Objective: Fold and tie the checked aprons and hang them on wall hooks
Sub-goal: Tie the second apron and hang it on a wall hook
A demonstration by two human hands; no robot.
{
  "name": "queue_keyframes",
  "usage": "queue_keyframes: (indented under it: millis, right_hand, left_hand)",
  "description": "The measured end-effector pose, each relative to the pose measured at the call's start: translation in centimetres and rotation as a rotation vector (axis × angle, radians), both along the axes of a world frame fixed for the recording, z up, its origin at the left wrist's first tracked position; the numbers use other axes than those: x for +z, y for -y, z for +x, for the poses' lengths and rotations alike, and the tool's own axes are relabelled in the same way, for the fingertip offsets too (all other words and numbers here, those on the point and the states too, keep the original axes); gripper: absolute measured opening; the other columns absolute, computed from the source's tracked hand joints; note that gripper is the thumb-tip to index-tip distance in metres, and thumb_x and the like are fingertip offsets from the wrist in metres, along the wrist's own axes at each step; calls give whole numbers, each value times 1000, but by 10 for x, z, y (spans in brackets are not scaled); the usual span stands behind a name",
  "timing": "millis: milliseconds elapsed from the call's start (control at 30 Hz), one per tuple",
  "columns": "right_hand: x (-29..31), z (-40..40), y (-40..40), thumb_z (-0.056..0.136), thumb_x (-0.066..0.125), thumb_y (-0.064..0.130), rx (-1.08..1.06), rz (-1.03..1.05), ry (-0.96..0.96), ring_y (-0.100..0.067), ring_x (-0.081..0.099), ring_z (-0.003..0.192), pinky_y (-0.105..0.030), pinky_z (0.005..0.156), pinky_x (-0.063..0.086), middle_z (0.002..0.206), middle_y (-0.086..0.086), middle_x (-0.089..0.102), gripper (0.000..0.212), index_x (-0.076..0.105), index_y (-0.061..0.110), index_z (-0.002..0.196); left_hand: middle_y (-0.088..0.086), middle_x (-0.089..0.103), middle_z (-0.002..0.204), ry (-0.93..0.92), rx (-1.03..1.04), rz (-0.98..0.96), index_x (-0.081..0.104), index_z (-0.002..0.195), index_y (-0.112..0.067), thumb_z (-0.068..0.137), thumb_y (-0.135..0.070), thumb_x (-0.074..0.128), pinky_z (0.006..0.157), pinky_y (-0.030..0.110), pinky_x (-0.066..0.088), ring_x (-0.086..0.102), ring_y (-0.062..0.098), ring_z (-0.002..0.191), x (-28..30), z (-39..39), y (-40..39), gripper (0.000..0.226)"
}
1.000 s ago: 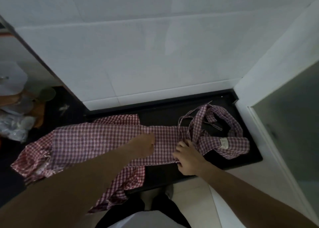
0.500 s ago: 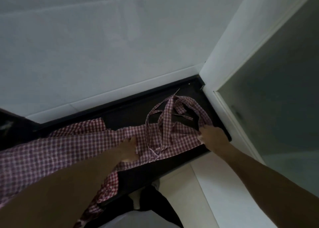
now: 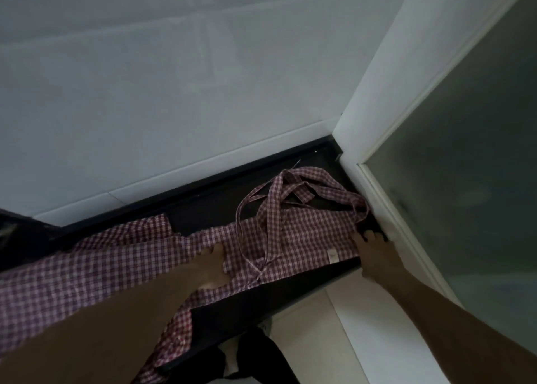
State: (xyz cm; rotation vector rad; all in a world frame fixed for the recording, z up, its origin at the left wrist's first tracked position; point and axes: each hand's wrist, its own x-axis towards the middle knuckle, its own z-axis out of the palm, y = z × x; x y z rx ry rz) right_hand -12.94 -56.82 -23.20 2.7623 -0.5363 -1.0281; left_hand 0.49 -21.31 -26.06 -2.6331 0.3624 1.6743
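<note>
Right hand (image 3: 374,255) has slid to the apron's (image 3: 305,235) right end.

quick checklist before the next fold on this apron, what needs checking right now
1. Apron spread flat on the dark counter: not ok, its near edge hangs over the counter front at the lower left.
2. Left hand pinning the middle of the cloth: ok, it presses flat on it.
3. Right hand at the apron's right end: ok, fingers rest at the cloth edge near the wall corner.
4. Straps free of tangles: not ok, they lie looped and crossed over the right section.
5. White label tucked in: not ok, it shows on top.
6. Wall hooks within reach: cannot tell, none in view.
</note>
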Motion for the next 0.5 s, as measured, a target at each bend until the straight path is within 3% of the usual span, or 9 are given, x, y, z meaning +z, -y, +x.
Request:
queue_keyframes:
  millis: [100, 167, 233, 300, 400, 433, 500]
  right_hand:
    - [12, 21, -4, 85, 60, 19, -65, 48, 219, -35, 46, 123, -44, 101, 44, 136, -16, 44, 45, 49, 11, 128]
    - [14, 37, -9, 87, 58, 16, -105, 158, 369, -34, 51, 115, -43, 95, 49, 129, -17, 49, 31, 55, 7, 117]
    - [11, 50, -17, 89, 60, 17, -144, 275, 412, -31, 52, 112, -40, 92, 50, 129, -15, 46, 31, 53, 9, 118]
    - [6, 59, -22, 89, 63, 18, -192, 377, 387, -29, 50, 114, -38, 94, 47, 131, -13, 41, 36, 51, 11, 122]
    - [-5, 64, -24, 84, 72, 22, -143, 449, 267, -28, 40, 126, -39, 110, 39, 133, -11, 37, 49, 48, 14, 126]
    - [-7, 64, -23, 81, 74, 24, -144, 449, 253, -29, 37, 129, -41, 112, 36, 134, -12, 36, 55, 47, 15, 128]
    - [-10, 66, -18, 77, 78, 28, -221, 424, 266, -32, 33, 132, -43, 114, 35, 137, -14, 31, 62, 44, 14, 127]
  left_hand:
    - [11, 6, 165, 4, 77, 45, -9, 157, -21, 90, -61, 51, 118, 42, 26, 22, 31, 148, 4, 3, 14, 99]
    - [8, 26, 160, 35, 106, 54, 10, 157, -21, 88, -57, 55, 112, 40, 36, 37, 29, 140, 5, 4, 26, 90]
    - [5, 49, 143, 120, -4, 9, 42, 142, -15, 90, -52, 55, 105, 38, 43, 51, 26, 127, 11, -1, 38, 65]
    - [1, 63, 123, 296, -90, -105, 59, 122, -20, 93, -44, 58, 97, 36, 50, 60, 22, 112, 12, -6, 47, 38]
    - [-6, 65, 113, 318, -56, -382, 62, 116, -24, 95, -34, 61, 91, 24, 50, 63, 14, 105, 6, -12, 52, 24]
    - [-6, 62, 118, 290, -23, -435, 59, 122, -25, 94, -37, 63, 95, 23, 46, 60, 14, 112, 4, -14, 53, 31]
    - [-3, 48, 139, 271, -10, -408, 42, 140, -26, 91, -48, 62, 109, 36, 39, 44, 20, 133, -3, -18, 53, 58]
